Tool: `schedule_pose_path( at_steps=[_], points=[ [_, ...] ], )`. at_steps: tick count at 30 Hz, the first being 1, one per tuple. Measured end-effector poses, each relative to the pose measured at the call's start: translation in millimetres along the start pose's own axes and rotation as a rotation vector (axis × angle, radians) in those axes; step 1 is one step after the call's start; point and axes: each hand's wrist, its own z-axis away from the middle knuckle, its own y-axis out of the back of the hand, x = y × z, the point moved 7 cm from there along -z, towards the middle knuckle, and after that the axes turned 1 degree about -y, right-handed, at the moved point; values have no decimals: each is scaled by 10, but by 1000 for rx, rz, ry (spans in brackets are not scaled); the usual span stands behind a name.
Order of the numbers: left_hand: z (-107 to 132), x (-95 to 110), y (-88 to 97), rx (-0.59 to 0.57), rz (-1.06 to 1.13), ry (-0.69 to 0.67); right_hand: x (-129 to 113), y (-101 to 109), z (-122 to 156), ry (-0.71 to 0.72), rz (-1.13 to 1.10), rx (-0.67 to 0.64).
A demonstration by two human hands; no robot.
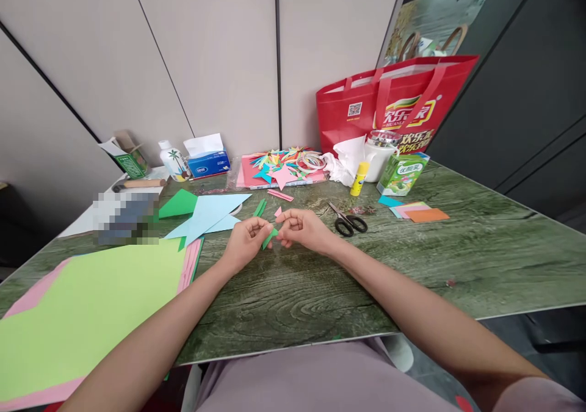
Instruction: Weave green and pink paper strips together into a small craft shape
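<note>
A small folded piece of green paper (270, 237) is pinched between my two hands over the middle of the table. My left hand (247, 241) grips its left side with thumb and fingers. From the other side my right hand (302, 229) holds its right end, fingers curled. Just beyond the hands lie a small pink paper piece (278, 212), a green paper strip (259, 208) and a pink paper strip (280, 196). Black-handled scissors (348, 221) rest to the right of my right hand.
Large coloured sheets (105, 314) cover the left side, near light blue paper shapes (210, 210). Behind are a tissue pack (208, 164), paper stars (282, 176), a glue stick (359, 179), a white mug (378, 159), a drink carton (403, 176) and a red bag (339, 119). Paper pieces (428, 215) lie right.
</note>
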Motion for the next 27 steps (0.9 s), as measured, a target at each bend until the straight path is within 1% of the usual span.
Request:
schedule_pose_path(
  at_steps=[5,8,11,13,16,19,21,24,27],
  points=[
    [-3,-13,-13,-25,80,9,-42,-16,-4,83,78,-29],
    [-3,-13,26,-21,102,3,10,-42,-7,21,37,-39],
    [2,3,70,0,35,-13,93,-82,-10,-70,-12,-41],
    [7,23,72,-2,-20,-29,134,-111,-12,-105,-5,-46],
    [8,25,52,-19,-41,-25,144,-97,-20,-102,40,11],
    [0,-8,43,-18,-23,12,123,-64,-18,-80,106,87],
    [-7,-35,31,-30,-3,38,117,-63,-8,-81,114,106],
    [-21,-54,25,-26,50,53,118,-80,8,-98,67,102],
    [-31,-71,60,41,127,67,112,-104,-2,-117,-70,89]
  ],
)
